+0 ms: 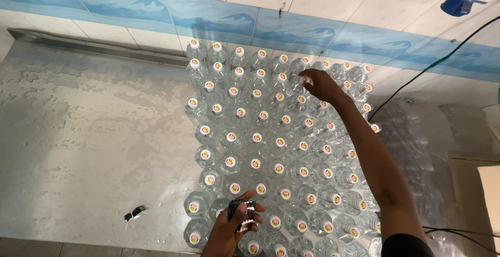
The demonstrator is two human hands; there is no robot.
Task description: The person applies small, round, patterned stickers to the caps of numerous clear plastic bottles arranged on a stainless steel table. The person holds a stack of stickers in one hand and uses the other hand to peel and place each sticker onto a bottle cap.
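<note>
Right hand [319, 84] reaches to upper centre of frame, fingers pinching a cap in the block of clear plastic bottles with white-and-pink caps [271, 153] on the wet steel tabletop [94, 132]. Left hand [234, 225], bottom centre, fingers curled around a small dark bundle [242, 212]. Capping or sealing step, apparently; next calls for precise placement on an adjacent cap.

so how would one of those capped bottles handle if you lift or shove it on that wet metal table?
The bottle probably slides easily: the table is wet. Its clear, ribbed wall likely flexes under a hard squeeze. Packed against neighbours, it seems unlikely to tip.
</note>
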